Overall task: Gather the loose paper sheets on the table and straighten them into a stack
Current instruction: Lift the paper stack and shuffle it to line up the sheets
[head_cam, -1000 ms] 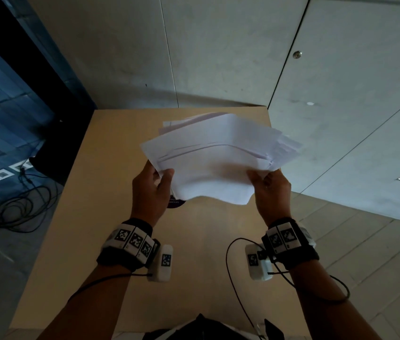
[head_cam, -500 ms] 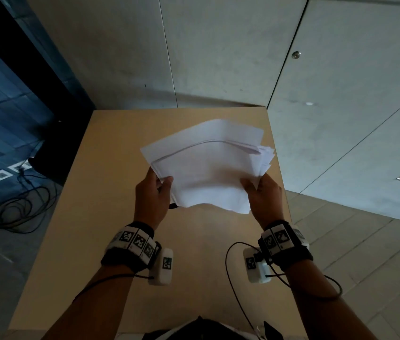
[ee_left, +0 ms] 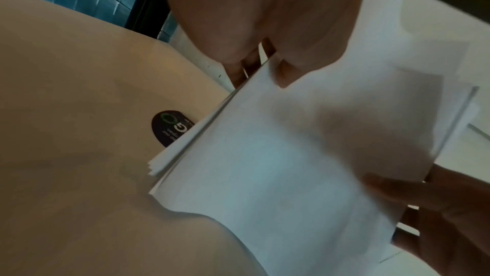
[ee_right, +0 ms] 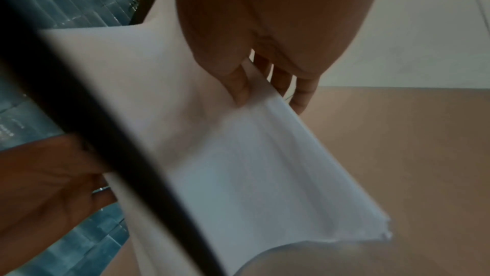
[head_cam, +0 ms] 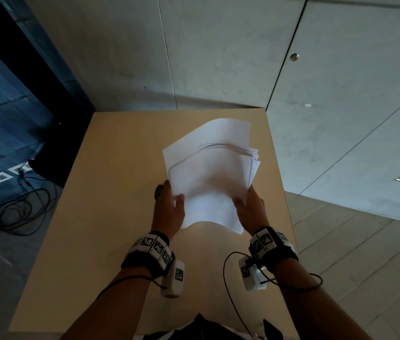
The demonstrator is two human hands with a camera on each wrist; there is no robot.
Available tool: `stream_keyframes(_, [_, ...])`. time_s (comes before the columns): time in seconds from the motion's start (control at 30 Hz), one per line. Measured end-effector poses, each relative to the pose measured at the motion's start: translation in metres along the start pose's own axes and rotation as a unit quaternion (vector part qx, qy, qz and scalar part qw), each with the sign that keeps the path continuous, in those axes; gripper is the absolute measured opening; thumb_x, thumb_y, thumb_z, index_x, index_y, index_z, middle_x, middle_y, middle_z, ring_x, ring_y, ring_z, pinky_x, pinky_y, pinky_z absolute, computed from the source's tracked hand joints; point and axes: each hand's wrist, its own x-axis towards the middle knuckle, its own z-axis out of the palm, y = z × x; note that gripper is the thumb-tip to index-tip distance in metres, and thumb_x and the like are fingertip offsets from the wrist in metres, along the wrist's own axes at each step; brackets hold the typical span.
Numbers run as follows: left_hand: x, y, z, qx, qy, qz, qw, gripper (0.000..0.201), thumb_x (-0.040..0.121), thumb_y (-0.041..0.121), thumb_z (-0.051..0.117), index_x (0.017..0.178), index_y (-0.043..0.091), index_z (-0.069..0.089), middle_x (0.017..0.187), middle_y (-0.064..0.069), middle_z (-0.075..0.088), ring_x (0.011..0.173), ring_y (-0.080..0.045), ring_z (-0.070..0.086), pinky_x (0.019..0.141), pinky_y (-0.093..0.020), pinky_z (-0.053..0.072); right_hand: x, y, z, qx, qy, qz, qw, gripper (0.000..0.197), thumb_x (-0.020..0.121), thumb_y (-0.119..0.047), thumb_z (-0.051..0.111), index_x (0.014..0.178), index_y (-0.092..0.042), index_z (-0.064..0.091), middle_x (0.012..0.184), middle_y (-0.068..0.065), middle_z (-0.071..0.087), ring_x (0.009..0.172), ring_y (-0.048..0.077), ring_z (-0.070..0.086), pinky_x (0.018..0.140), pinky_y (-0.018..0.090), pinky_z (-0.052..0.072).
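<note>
A sheaf of white paper sheets [head_cam: 210,177] is held above a light wooden table [head_cam: 100,217], clear of its surface, gripped at its two long sides near the lower end. The left hand [head_cam: 169,209] is closed on the left edge, with the thumb [ee_left: 285,73] laid on the top sheet and the fingers tucked beneath; the right hand [head_cam: 249,208] is clamped on the opposite edge in the same way, its thumb [ee_right: 240,90] pressed on the front face and its fingers [ee_right: 302,92] behind. Neither hand is spread wide; each is pinched only as far as the thickness of the sheaf.

The sheets are gathered but not yet squared: at the upper right the edges are fanned in steps, one sheet is bowed well above the rest, and the lower edge is curved and ragged at its corners. No other loose sheet is seen on the table.

For the straightening to be done well, the pinch would probably need to be loosened slightly so that the sheets can slide against each other, and the sheaf stood on one edge and tapped on the table, then turned and tapped on the adjoining edge. Too tight a hold is likely to lock the offsets in; too slack a hold may let the outer sheets slip away.

A dark round sticker [ee_left: 169,127] is seen on the table just beside the sheaf's left edge.
</note>
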Motion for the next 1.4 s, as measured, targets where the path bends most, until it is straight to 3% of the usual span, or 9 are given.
stream_keyframes(0.2, [-0.005,0.012,-0.011,-0.045,0.059,0.021,0.997,0.038,0.092,0.014,0.058,0.127,0.003,0.049,0.111,-0.015,0.064,0.099,-0.024,0.062,0.08,-0.02,0.044,-0.004,0.006,-0.007,0.041,0.048,-0.025,0.998,0.024,0.092,-0.014,0.058,0.116,-0.009,0.06,0.099,0.001,0.065,0.092,0.017,0.058,0.079,0.024,0.042])
stream_keyframes(0.3, [-0.006,0.02,-0.022,-0.078,0.076,0.034,0.993,0.035,0.09,0.015,0.061,0.122,0.008,0.05,0.107,-0.008,0.065,0.096,-0.02,0.062,0.083,-0.027,0.048,-0.004,0.008,-0.011,0.07,0.063,-0.049,0.994,0.017,0.091,-0.018,0.061,0.107,-0.021,0.059,0.096,-0.003,0.065,0.091,0.017,0.063,0.078,0.026,0.047])
stream_keyframes(0.47, [-0.006,0.004,-0.026,-0.084,0.016,-0.007,0.996,0.056,0.087,0.015,0.065,0.136,0.015,0.039,0.117,-0.001,0.06,0.104,-0.015,0.059,0.089,-0.03,0.05,0.003,0.02,-0.013,0.052,0.001,-0.024,0.998,0.041,0.087,-0.014,0.066,0.124,-0.02,0.05,0.107,-0.003,0.064,0.097,0.013,0.06,0.079,0.018,0.044])
stream_keyframes(0.63, [-0.001,0.002,-0.029,-0.05,0.005,-0.021,0.999,0.035,0.089,0.012,0.062,0.122,0.007,0.052,0.103,-0.005,0.064,0.094,-0.021,0.062,0.081,-0.036,0.053,0.009,0.02,-0.014,0.012,0.007,-0.015,1.0,0.026,0.089,-0.018,0.063,0.114,-0.011,0.064,0.108,0.005,0.07,0.096,0.014,0.063,0.082,0.022,0.043])
stream_keyframes(0.77, [0.002,0.018,-0.041,-0.05,0.019,0.015,0.998,0.03,0.09,0.01,0.06,0.118,0.002,0.053,0.106,-0.01,0.065,0.094,-0.02,0.063,0.067,-0.016,0.051,0.009,0.007,-0.023,0.025,0.042,-0.038,0.998,0.022,0.089,-0.018,0.064,0.109,-0.011,0.066,0.094,-0.002,0.07,0.085,0.013,0.065,0.065,0.004,0.041])
stream_keyframes(0.9, [-0.002,0.034,-0.055,-0.086,0.044,0.047,0.994,0.033,0.09,0.007,0.06,0.121,0.003,0.051,0.103,-0.002,0.062,0.089,-0.009,0.061,0.059,-0.001,0.045,0.002,-0.005,-0.033,0.046,0.075,-0.061,0.994,0.017,0.087,-0.023,0.066,0.103,-0.018,0.065,0.087,-0.006,0.07,0.078,0.009,0.065,0.067,0.013,0.046])
stream_keyframes(1.0, [-0.007,0.025,-0.05,-0.064,0.032,0.04,0.997,0.036,0.088,0.011,0.063,0.122,0.011,0.051,0.092,0.01,0.061,0.08,-0.002,0.059,0.063,-0.01,0.047,-0.001,0.003,-0.026,0.026,0.048,-0.045,0.998,0.026,0.088,-0.023,0.065,0.113,-0.016,0.061,0.096,-0.003,0.067,0.084,0.014,0.062,0.076,0.024,0.049])
stream_keyframes(1.13, [-0.012,0.006,-0.03,-0.02,0.015,-0.006,1.0,0.035,0.089,0.014,0.062,0.122,0.009,0.053,0.092,-0.001,0.063,0.083,-0.02,0.061,0.072,-0.031,0.05,0.001,0.029,-0.004,-0.035,0.007,0.014,0.999,0.027,0.089,-0.025,0.063,0.114,-0.015,0.063,0.105,0.004,0.071,0.088,0.021,0.064,0.079,0.034,0.052])
stream_keyframes(1.4, [-0.01,0.035,-0.045,-0.048,0.082,0.052,0.994,0.031,0.09,0.009,0.061,0.118,-0.003,0.054,0.098,-0.003,0.063,0.084,-0.011,0.06,0.063,0.002,0.04,-0.009,-0.005,-0.022,-0.019,0.091,-0.058,0.994,0.016,0.09,-0.02,0.063,0.1,-0.009,0.069,0.085,-0.003,0.067,0.071,0.008,0.062,0.06,0.009,0.041])
